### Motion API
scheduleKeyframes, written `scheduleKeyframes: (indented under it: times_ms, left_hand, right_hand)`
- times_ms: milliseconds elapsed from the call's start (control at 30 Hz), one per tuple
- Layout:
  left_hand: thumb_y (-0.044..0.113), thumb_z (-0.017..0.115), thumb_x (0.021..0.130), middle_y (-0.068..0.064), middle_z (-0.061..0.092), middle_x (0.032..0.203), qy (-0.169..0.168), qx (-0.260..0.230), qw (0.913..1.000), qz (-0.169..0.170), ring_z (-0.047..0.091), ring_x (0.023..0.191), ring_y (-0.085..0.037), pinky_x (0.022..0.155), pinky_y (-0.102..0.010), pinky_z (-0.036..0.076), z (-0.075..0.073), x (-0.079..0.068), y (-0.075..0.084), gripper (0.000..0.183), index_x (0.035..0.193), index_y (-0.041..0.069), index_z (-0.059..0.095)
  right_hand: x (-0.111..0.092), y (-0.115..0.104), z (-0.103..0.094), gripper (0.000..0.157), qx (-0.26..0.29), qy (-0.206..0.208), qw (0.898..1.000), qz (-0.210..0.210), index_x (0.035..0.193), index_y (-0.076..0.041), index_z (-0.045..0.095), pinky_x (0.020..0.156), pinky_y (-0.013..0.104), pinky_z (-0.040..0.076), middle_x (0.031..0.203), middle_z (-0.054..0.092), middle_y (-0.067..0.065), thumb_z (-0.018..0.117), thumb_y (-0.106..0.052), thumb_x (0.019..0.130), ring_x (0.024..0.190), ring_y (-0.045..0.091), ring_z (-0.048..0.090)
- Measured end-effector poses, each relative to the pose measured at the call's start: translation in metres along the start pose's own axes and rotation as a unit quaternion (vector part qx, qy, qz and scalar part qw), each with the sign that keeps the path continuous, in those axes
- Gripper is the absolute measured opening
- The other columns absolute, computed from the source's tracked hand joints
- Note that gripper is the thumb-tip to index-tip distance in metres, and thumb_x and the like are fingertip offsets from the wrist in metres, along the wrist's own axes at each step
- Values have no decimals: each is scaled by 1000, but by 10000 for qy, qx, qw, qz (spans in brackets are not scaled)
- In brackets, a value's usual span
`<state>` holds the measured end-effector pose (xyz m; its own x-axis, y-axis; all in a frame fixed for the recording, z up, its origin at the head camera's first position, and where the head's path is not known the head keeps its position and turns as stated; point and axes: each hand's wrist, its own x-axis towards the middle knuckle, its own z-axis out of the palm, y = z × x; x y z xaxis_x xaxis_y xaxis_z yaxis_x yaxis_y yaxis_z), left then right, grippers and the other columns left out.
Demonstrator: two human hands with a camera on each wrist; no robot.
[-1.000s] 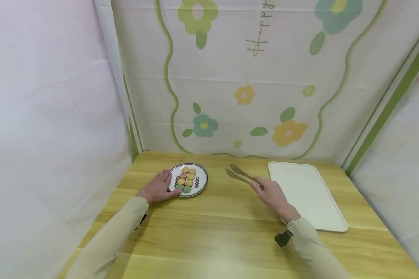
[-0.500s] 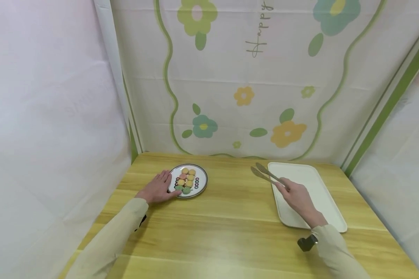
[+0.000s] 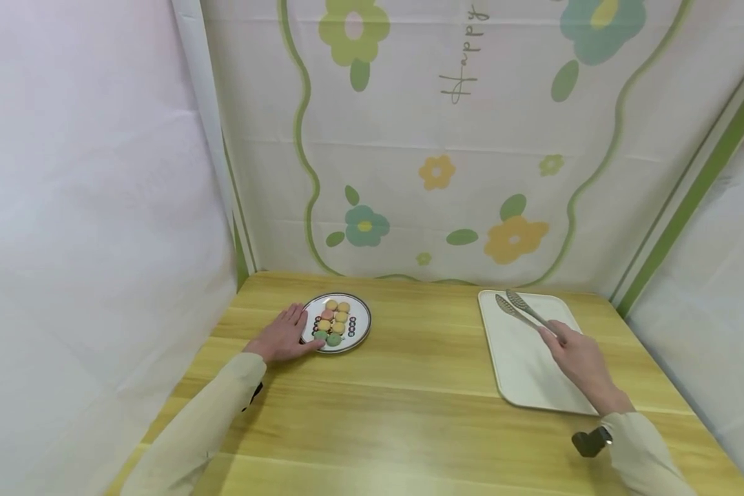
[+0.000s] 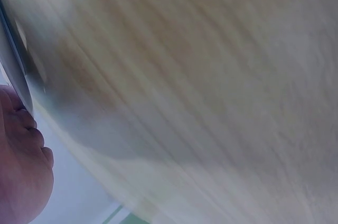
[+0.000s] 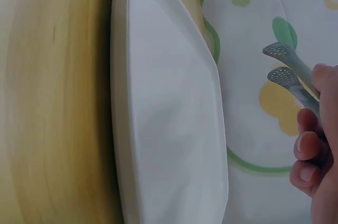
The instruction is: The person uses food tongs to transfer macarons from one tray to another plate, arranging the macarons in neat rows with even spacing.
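In the head view my left hand lies at the left rim of a round white plate with dark edge lines, its thumb reaching along the near rim. Small round yellow, pink and green pieces sit in two rows on that plate. My right hand holds a pair of tongs above a white rectangular tray. The tongs' perforated tips stand apart with nothing between them in the right wrist view. Only the side of my left hand shows in the left wrist view.
A wooden table carries the plate at left and the tray at right. Behind it hangs a flowered white cloth. White sheets enclose the left and right sides.
My right hand has carried the tongs rightward, from the table's middle to above the tray. My left hand and the plate stay where they were.
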<state>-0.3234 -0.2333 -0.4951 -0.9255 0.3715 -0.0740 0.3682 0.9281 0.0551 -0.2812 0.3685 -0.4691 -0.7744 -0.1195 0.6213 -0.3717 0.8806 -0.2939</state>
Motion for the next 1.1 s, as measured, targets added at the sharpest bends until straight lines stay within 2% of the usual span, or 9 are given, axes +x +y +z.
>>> scheduleKeyframes:
  times_ms: [100,200,267,500,600,733,867,1000,1100]
  left_hand:
    - [77,29,82,-23,12,152,4,-14,10000,14,10,141,-36,114,-47,15,2,0,0,104,144,-6,20]
    - [77,28,82,-23,12,152,12,17,10000,39,11,141,-36,114,-47,14,3,1,0,104,144,-6,21]
    - [78,27,82,-22,11,152,-10,34,10000,11,10,141,-35,114,-46,14,3,1,0,105,145,-5,20]
    - [76,29,83,-23,12,152,49,-7,10000,1,11,141,-35,114,-46,14,2,1,3,102,144,-5,22]
    - [77,28,82,-23,14,152,53,60,10000,30,12,141,-35,114,-46,15,2,2,3,103,144,-5,22]
    - [77,28,82,-23,13,152,5,38,10000,11,11,141,-35,114,-46,14,1,1,4,104,144,-6,21]
    - [77,29,82,-24,15,151,53,50,10000,-8,12,141,-35,114,-46,15,0,1,3,104,144,-7,21]
    - [77,29,82,-24,15,151,53,58,10000,-43,12,141,-35,114,-45,15,0,0,2,105,144,-7,21]
    - [77,29,82,-24,15,151,27,25,10000,-64,11,141,-35,114,-46,14,-1,0,2,104,144,-7,20]
  right_hand:
    - [-4,9,-9,17,26,-18,9999,152,100,-10,66,48,34,38,59,58,0,61,-22,89,50,14,46]
    - [-9,18,-19,22,-4,-73,9994,352,104,-7,66,55,43,43,71,67,11,60,-23,90,59,26,59]
    - [-12,23,-25,24,-43,-158,9988,457,105,-6,65,58,49,44,77,69,16,59,-24,91,65,33,62]
    - [-23,43,-42,36,-213,-531,9947,854,114,-2,61,65,57,42,97,66,26,54,-30,93,83,48,60]
    - [-30,53,-46,34,-315,-561,9941,869,111,-2,61,59,54,42,94,66,27,55,-30,93,79,48,59]
    - [-39,65,-51,28,-366,-621,9930,938,106,-5,62,47,45,38,81,66,21,54,-29,93,65,41,58]
    - [-49,75,-56,24,-415,-598,9922,1017,101,-7,63,46,44,36,79,65,19,55,-28,93,61,40,57]
    - [-61,83,-58,25,-453,-597,9902,1177,100,-6,63,49,48,37,82,65,21,55,-28,92,65,44,57]
    - [-68,88,-61,33,-458,-784,9856,1429,110,-4,60,58,53,38,94,63,28,52,-31,94,77,52,55]
